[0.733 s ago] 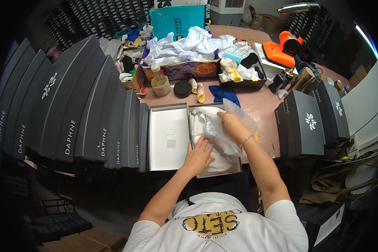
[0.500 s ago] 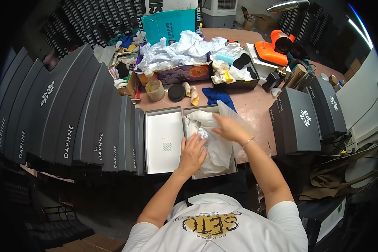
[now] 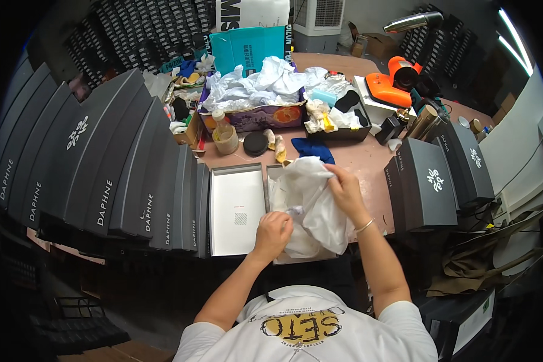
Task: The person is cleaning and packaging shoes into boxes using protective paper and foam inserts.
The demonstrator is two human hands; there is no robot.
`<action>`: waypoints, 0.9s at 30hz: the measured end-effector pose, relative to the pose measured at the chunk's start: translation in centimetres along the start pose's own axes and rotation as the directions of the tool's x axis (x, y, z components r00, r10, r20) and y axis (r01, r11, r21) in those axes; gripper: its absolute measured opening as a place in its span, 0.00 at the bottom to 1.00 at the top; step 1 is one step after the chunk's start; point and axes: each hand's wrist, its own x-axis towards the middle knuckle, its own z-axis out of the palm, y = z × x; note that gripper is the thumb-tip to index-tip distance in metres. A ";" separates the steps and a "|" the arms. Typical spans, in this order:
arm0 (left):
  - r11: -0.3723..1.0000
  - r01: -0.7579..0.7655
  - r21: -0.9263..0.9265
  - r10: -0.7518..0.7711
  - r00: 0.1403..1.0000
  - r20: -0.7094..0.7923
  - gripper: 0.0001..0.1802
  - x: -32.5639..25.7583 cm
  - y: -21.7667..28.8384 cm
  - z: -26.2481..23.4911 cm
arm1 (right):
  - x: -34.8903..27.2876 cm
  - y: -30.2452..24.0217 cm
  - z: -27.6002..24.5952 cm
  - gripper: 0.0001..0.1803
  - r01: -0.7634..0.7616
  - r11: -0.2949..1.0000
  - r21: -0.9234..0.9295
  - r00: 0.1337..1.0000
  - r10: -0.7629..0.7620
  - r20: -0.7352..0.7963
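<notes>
An open shoe box [image 3: 273, 176] lies at the near edge of the table, and its grey lid [image 3: 236, 210] rests upturned to the left of it. White tissue paper [image 3: 311, 205] fills the box and bulges upward. My left hand [image 3: 273, 232] is closed on the paper's near left part. My right hand [image 3: 345, 187] grips the paper's far right edge. What lies under the paper is hidden.
A tall row of dark shoe boxes [image 3: 102, 169] stands to the left. More dark boxes [image 3: 431, 181] sit on the right. Behind are a carton of crumpled white paper [image 3: 253, 90], a blue cloth [image 3: 311, 148], a black disc [image 3: 255, 143], a jar [image 3: 225, 139] and an orange tool [image 3: 392, 84].
Both hands have shifted on the tissue paper: the left now grips it near the box's left side, and the right has lifted its far edge, which bulges higher.
</notes>
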 end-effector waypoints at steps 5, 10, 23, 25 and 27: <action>-0.179 0.269 -0.946 -0.206 0.930 0.304 0.31 -2.5 2.0 2.4 | -7.2 -6.3 6.6 0.21 0.315 0.927 0.204 0.949 -0.310 -0.055; 0.323 0.018 -0.946 -0.025 1.000 0.010 0.29 -1.7 -4.5 2.4 | -8.6 -8.4 5.4 0.21 0.447 0.869 0.212 0.742 -0.492 0.456; 0.582 0.296 -0.757 -0.122 0.952 0.279 0.34 -5.6 -3.7 -8.2 | 1.0 -1.6 -2.3 0.26 -0.382 0.804 0.456 0.906 0.228 0.356; 0.197 0.166 -0.966 -0.368 0.926 0.084 0.28 -6.8 -6.2 -8.2 | 0.0 -0.7 -2.5 0.24 -0.431 0.747 0.505 0.901 0.325 0.288; -0.176 -0.135 -0.975 -0.589 0.808 -0.006 0.18 -6.9 -9.2 -9.9 | -1.5 -0.8 -2.9 0.22 -0.439 0.722 0.534 0.895 0.406 0.186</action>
